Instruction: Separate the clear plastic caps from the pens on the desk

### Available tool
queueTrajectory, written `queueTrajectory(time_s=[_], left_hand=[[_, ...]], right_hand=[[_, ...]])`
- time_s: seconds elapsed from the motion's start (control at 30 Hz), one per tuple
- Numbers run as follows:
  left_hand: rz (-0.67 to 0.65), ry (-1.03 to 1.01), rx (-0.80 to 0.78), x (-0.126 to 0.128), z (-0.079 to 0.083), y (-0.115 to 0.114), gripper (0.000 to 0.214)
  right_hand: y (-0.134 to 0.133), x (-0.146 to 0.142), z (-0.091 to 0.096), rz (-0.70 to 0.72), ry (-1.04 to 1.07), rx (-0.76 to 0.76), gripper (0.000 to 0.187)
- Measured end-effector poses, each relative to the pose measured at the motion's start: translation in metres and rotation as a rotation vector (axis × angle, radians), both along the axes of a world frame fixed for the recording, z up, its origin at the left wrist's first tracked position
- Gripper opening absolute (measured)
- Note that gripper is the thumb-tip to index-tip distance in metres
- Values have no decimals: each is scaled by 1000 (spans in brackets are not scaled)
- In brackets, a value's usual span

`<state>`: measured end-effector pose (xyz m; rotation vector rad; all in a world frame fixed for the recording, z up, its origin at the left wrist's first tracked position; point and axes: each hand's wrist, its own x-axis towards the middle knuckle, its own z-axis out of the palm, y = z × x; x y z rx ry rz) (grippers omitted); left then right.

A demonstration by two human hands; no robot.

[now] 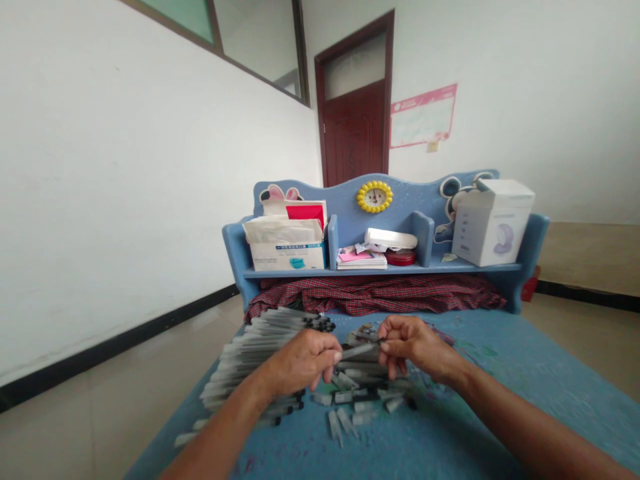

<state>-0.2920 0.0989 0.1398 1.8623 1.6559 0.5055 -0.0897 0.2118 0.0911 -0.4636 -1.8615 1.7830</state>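
Observation:
A translucent grey pen [359, 351] is held level between my two hands above the blue desk. My left hand [313, 357] pinches its left end, and my right hand [403, 343] closes on its dark right end. What exactly the right fingertips grip there is too small to make out. Beside and beyond my left forearm lies a large pile of similar pens [250, 353] with black ends pointing right. Under my hands are more loose pens [360, 373]. Several short clear pen caps [345, 423] are scattered nearer to me.
The blue desk [450, 440] has a raised shelf [300, 273] at its back. On it stand a mask box [287, 255], papers [361, 262], a red round tin [401, 257] and a white box [493, 227]. A checked cloth [380, 295] lies beneath the shelf.

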Motion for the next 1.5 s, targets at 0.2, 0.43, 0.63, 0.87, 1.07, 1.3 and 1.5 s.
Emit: queueTrajectory(time_s=[0.2, 0.43, 0.63, 0.87, 1.07, 1.3, 1.5], left_hand=[[49, -41, 3, -10, -7, 7, 26], [49, 1, -25, -5, -10, 8, 26], [46, 22, -20, -1, -10, 6, 27], [46, 4, -7, -2, -9, 6, 29], [105, -18, 5, -31, -1, 8, 33], [280, 106, 36, -59, 0, 7, 27], [184, 96, 55, -30, 4, 5, 27]], right_hand=[[7, -2, -6, -121, -127, 97, 21], [5, -7, -12, -167, -230, 174, 16], [0, -6, -8, -124, -227, 181, 25], [0, -5, -6, -106, -180, 136, 20], [23, 10, 2, -291, -117, 81, 21], [28, 12, -4, -336, -227, 146, 14], [24, 11, -4, -326, -398, 340, 9]])
